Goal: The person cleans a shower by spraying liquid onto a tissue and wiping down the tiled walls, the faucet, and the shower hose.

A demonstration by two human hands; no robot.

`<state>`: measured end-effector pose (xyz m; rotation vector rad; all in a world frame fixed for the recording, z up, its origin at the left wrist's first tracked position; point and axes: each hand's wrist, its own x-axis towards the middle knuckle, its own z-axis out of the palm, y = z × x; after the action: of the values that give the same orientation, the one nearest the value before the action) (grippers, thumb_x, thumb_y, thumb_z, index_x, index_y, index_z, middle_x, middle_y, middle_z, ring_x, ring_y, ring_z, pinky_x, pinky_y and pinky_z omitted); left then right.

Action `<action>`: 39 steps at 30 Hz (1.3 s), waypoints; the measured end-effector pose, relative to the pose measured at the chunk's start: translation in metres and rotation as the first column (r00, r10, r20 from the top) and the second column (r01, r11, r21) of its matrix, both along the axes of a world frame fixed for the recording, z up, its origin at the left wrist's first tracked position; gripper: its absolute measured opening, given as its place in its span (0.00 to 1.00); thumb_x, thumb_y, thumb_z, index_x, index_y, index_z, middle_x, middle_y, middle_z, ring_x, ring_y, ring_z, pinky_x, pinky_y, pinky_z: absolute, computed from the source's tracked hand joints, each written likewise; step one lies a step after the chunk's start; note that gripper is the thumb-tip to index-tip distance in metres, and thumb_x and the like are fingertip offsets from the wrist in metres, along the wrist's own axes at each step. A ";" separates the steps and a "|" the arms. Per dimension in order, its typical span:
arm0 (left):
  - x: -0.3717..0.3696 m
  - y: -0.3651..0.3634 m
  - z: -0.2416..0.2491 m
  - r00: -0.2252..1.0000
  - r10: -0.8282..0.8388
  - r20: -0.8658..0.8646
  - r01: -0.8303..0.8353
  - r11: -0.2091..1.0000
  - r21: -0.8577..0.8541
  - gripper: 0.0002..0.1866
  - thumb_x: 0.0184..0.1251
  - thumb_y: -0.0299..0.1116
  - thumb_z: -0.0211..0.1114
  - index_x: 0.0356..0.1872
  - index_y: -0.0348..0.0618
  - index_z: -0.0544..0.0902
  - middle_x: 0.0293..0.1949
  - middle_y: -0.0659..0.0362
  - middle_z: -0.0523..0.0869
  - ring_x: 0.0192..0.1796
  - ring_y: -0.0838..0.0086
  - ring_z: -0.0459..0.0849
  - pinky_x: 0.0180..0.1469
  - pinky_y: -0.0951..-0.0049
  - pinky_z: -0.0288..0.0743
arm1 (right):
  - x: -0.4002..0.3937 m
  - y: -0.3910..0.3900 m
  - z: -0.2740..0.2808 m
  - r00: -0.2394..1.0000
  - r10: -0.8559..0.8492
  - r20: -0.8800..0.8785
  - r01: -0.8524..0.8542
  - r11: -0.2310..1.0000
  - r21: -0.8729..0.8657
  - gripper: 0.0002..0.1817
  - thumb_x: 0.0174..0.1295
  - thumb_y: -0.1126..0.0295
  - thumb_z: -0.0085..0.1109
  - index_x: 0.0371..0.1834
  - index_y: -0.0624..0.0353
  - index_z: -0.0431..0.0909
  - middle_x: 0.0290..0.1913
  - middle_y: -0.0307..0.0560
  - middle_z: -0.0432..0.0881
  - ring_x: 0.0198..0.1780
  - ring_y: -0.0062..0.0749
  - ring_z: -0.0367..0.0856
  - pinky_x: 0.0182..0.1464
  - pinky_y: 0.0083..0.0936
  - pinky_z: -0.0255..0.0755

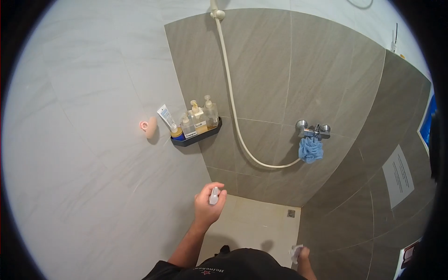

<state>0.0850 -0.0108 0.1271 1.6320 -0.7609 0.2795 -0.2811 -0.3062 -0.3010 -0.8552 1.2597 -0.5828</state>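
Observation:
In front of my body, my left hand (210, 204) is closed around a small pale grey object (213, 196), whose rounded end shows between thumb and fingers. Its kind is not clear. Low on the right, my right hand (304, 255) grips a whitish, partly see-through object (296, 252); it is blurred and too small to name. The two hands are well apart. Neither touches the walls or the shelf.
A dark corner shelf (181, 143) bears several pump bottles (198, 117) and a white tube (166, 117). Left of it is a pink wall holder (150, 127). A blue bath puff (311, 150) hangs from the shower tap (313, 130), beside a white hose (235, 114). The floor has a drain (291, 213).

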 end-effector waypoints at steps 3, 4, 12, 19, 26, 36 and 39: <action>0.023 0.034 -0.009 0.999 -0.033 -0.026 0.034 0.999 0.041 0.09 0.65 0.20 0.66 0.45 0.38 0.81 0.26 0.68 0.81 0.27 0.87 0.77 0.28 0.81 0.70 | 0.049 -0.006 -0.006 0.996 0.087 0.022 -0.085 0.994 -0.065 0.11 0.63 0.69 0.44 0.33 0.59 0.79 0.33 0.42 0.80 0.33 0.34 0.79 0.36 0.35 0.75; 0.033 0.042 -0.011 0.998 -0.033 -0.055 0.036 0.998 0.056 0.10 0.65 0.19 0.66 0.46 0.39 0.81 0.26 0.68 0.81 0.27 0.87 0.77 0.28 0.81 0.70 | 0.063 -0.001 -0.006 0.997 0.074 0.017 -0.073 0.995 -0.066 0.11 0.63 0.69 0.44 0.33 0.59 0.79 0.33 0.42 0.80 0.33 0.34 0.79 0.36 0.35 0.75; 0.127 0.024 0.038 0.970 -0.243 0.000 0.243 0.967 -0.080 0.09 0.68 0.23 0.66 0.46 0.38 0.80 0.27 0.65 0.81 0.27 0.85 0.79 0.27 0.81 0.72 | 0.131 0.036 0.012 0.999 0.032 -0.030 -0.032 0.999 -0.019 0.09 0.65 0.71 0.47 0.38 0.59 0.79 0.36 0.45 0.81 0.37 0.38 0.81 0.40 0.38 0.78; 0.187 -0.086 0.123 0.822 -0.568 -0.044 0.550 0.812 -0.196 0.08 0.70 0.29 0.67 0.45 0.38 0.80 0.26 0.65 0.80 0.24 0.85 0.77 0.27 0.81 0.72 | 0.066 0.059 -0.044 0.963 0.056 -0.264 -0.186 0.847 -0.497 0.13 0.65 0.71 0.46 0.32 0.67 0.79 0.31 0.50 0.83 0.35 0.39 0.84 0.33 0.40 0.77; 0.236 -0.207 0.163 0.787 -0.613 -0.074 0.569 0.767 -0.296 0.10 0.71 0.37 0.68 0.40 0.40 0.81 0.25 0.66 0.79 0.23 0.85 0.76 0.25 0.80 0.69 | 0.027 0.044 -0.053 0.895 -0.023 -0.446 -0.380 0.485 -0.788 0.11 0.62 0.70 0.50 0.31 0.67 0.79 0.30 0.52 0.82 0.33 0.43 0.83 0.31 0.43 0.75; 0.260 -0.286 0.202 0.899 -0.436 0.049 0.424 0.833 -0.356 0.09 0.68 0.35 0.69 0.32 0.42 0.80 0.23 0.65 0.78 0.20 0.82 0.76 0.23 0.79 0.69 | 0.062 -0.039 -0.118 0.824 -0.269 -0.498 -0.479 0.138 -0.867 0.07 0.58 0.70 0.56 0.28 0.63 0.78 0.28 0.53 0.81 0.30 0.47 0.81 0.28 0.46 0.71; 0.270 -0.284 0.221 0.898 -0.438 0.045 0.388 0.738 -0.553 0.09 0.68 0.34 0.68 0.31 0.42 0.79 0.21 0.65 0.76 0.20 0.82 0.76 0.23 0.78 0.70 | 0.077 -0.058 -0.134 0.789 -0.358 -0.499 -0.519 0.045 -0.853 0.07 0.56 0.69 0.58 0.27 0.62 0.78 0.28 0.53 0.81 0.29 0.49 0.81 0.28 0.47 0.70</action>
<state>0.3555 -0.2945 0.3479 0.8868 -0.8588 0.0861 -0.2042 -0.3644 -0.4346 -2.5999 1.1813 -1.2157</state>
